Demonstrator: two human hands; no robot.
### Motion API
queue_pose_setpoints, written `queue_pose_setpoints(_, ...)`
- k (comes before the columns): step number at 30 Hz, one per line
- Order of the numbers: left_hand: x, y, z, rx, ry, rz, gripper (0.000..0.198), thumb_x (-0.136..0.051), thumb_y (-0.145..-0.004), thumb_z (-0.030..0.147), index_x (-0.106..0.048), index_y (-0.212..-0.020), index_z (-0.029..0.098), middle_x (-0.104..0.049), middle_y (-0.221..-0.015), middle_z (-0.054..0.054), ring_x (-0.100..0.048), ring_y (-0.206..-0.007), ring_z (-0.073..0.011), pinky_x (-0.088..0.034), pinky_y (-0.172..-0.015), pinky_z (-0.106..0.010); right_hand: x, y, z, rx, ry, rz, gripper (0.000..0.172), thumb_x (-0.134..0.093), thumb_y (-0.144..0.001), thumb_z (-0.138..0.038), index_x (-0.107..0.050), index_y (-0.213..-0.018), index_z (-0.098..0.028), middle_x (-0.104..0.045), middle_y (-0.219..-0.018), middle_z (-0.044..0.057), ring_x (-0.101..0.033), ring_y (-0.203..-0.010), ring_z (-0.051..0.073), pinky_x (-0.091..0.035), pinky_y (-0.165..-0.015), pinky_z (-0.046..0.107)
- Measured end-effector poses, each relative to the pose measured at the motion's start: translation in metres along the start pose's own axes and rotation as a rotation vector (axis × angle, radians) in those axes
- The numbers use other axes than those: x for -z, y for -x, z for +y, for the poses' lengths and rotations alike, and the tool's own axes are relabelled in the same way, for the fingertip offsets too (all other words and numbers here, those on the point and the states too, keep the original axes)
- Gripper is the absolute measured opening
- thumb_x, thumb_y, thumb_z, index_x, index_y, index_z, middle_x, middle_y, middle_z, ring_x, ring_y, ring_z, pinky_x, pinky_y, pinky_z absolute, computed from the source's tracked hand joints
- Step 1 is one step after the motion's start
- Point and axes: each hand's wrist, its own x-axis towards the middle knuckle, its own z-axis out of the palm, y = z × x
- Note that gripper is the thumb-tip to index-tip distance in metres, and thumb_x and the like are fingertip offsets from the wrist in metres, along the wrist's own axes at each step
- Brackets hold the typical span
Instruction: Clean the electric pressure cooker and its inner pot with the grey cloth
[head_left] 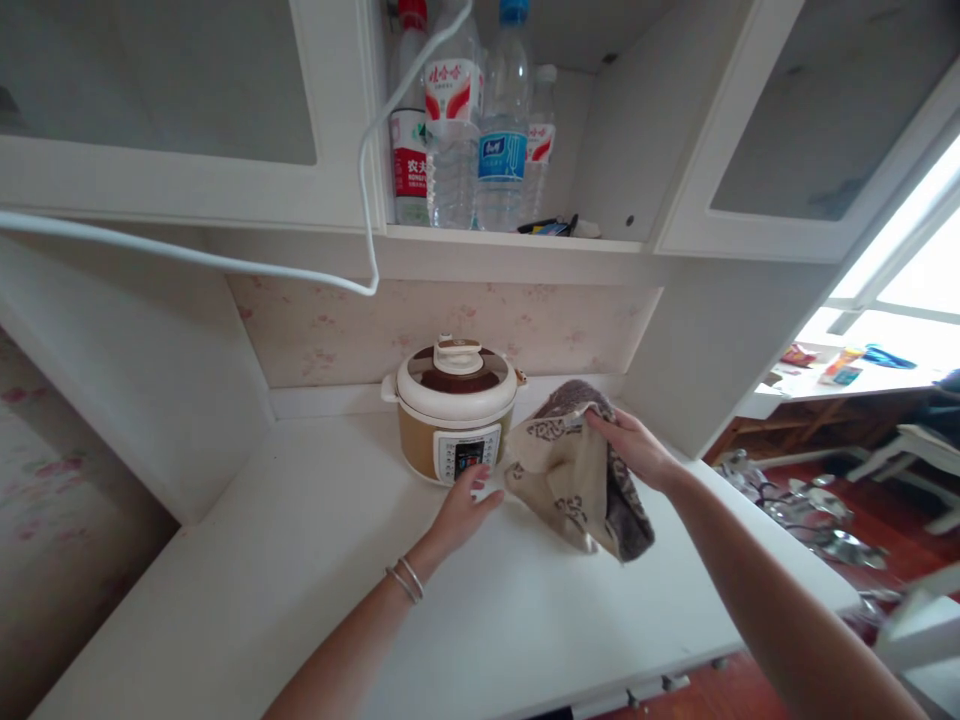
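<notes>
A patterned beige and grey-brown cloth (pixel 559 475) hangs in folds from my right hand (pixel 626 440), whose fingers grip its upper edge above the counter. My left hand (pixel 465 510) has its thumb and fingers apart and holds nothing; it is between the cloth and the front of an electric pressure cooker (pixel 418 437). The cooker is cream and tan with a brown-topped lid, and its control panel faces me. My left fingertips overlap the lower part of that panel in view; I cannot tell if they touch it. Two bangles (pixel 405 580) circle my left wrist.
The cooker stands on a white counter (pixel 315 560) against a flowered wall (pixel 315 330). Above, an open cupboard shelf (pixel 600 240) carries several plastic bottles (pixel 502 150). A white cable (pixel 262 268) hangs down in front of the cupboard. Shiny metal items (pixel 825 520) are on the floor at right.
</notes>
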Motion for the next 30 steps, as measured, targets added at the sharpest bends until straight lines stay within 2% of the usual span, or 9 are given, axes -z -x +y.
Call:
queue_pose_setpoints(5,-0.01,-0.002,0.013,-0.014,0.051,-0.038,0.045,-0.064,-0.076,0.042,-0.054,-0.113,0.018,-0.056,-0.121,-0.012,-0.056,-0.102,-0.0209,-0.046,-0.083,-0.032,0.018,0.006,-0.017,-0.086,-0.007,-0.104,0.046,-0.064,-0.078,-0.049,-0.06,-0.113,-0.019,-0.07,-0.097,0.008,-0.068,-0.083,0.024,-0.054,-0.078,0.036)
queue_pose_setpoints(8,-0.008,-0.006,0.026,-0.077,0.09,-0.007,0.04,-0.056,-0.082,0.045,-0.055,-0.112,0.018,-0.059,-0.117,-0.01,-0.057,-0.104,-0.0196,-0.044,-0.09,-0.032,0.024,0.013,-0.014,-0.095,0.014,-0.197,0.048,-0.066,-0.075,-0.049,-0.061,-0.11,-0.017,-0.07,-0.093,0.008,-0.067,-0.082,0.024,-0.053,-0.076,0.036)
queue_pose_setpoints(11,-0.004,-0.011,0.047,-0.153,0.138,-0.031,0.048,-0.057,-0.082,0.047,-0.053,-0.12,0.018,-0.055,-0.127,-0.012,-0.051,-0.117,-0.0216,-0.039,-0.099,-0.034,0.022,0.017,-0.008,-0.042,0.103,-0.277,0.048,-0.067,-0.074,-0.049,-0.063,-0.107,-0.015,-0.07,-0.093,0.008,-0.066,-0.083,0.023,-0.052,-0.077,0.034)
queue_pose_setpoints(14,-0.006,-0.018,0.068,-0.155,0.183,-0.184,0.064,-0.066,-0.076,0.048,-0.048,-0.131,0.021,-0.041,-0.143,-0.012,-0.039,-0.13,-0.0255,-0.033,-0.105,-0.036,0.012,0.017,-0.005,0.009,0.205,-0.389,0.046,-0.066,-0.074,-0.049,-0.065,-0.105,-0.015,-0.069,-0.094,0.006,-0.064,-0.084,0.022,-0.051,-0.076,0.033)
queue_pose_setpoints(16,-0.009,-0.024,0.079,-0.124,0.227,-0.306,0.068,-0.067,-0.074,0.05,-0.047,-0.132,0.021,-0.041,-0.143,-0.012,-0.039,-0.13,-0.0264,-0.033,-0.105,-0.037,0.003,0.017,-0.005,0.03,0.256,-0.486,0.045,-0.064,-0.076,-0.05,-0.066,-0.103,-0.015,-0.069,-0.092,0.005,-0.063,-0.084,0.022,-0.051,-0.076,0.033)
queue_pose_setpoints(20,-0.013,-0.038,0.097,-0.106,0.238,-0.489,0.052,-0.066,-0.073,0.053,-0.062,-0.108,0.015,-0.065,-0.103,-0.01,-0.059,-0.096,-0.0214,-0.044,-0.085,-0.032,-0.008,0.018,-0.01,0.025,0.344,-0.647,0.042,-0.057,-0.081,-0.051,-0.065,-0.103,-0.016,-0.068,-0.097,0.004,-0.062,-0.09,0.022,-0.049,-0.08,0.034)
queue_pose_setpoints(23,-0.008,-0.044,0.116,-0.225,0.073,-0.382,0.039,-0.068,-0.071,0.049,-0.063,-0.09,0.016,-0.059,-0.076,0.001,-0.054,-0.07,-0.0127,-0.042,-0.068,-0.025,-0.007,0.021,-0.007,0.032,0.351,-0.635,0.044,-0.057,-0.081,-0.05,-0.062,-0.11,-0.017,-0.067,-0.104,0.004,-0.06,-0.097,0.023,-0.049,-0.084,0.034)
queue_pose_setpoints(27,0.0,-0.048,0.149,-0.456,-0.151,-0.212,0.023,-0.065,-0.075,0.037,-0.06,-0.086,0.017,-0.05,-0.067,0.005,-0.045,-0.064,-0.0101,-0.036,-0.063,-0.022,0.0,0.03,0.022,0.038,0.286,-0.533,0.061,-0.069,-0.073,-0.047,-0.051,-0.127,-0.022,-0.063,-0.115,0.004,-0.057,-0.106,0.023,-0.048,-0.087,0.034)
queue_pose_setpoints(30,0.002,-0.055,0.168,-0.566,-0.19,-0.2,0.017,-0.063,-0.077,0.031,-0.061,-0.087,0.018,-0.049,-0.067,0.005,-0.045,-0.064,-0.0102,-0.035,-0.063,-0.022,0.007,0.039,0.057,-0.056,0.353,-0.535,0.053,-0.069,-0.071,-0.051,-0.062,-0.11,-0.016,-0.068,-0.097,0.005,-0.062,-0.088,0.021,-0.051,-0.077,0.032)
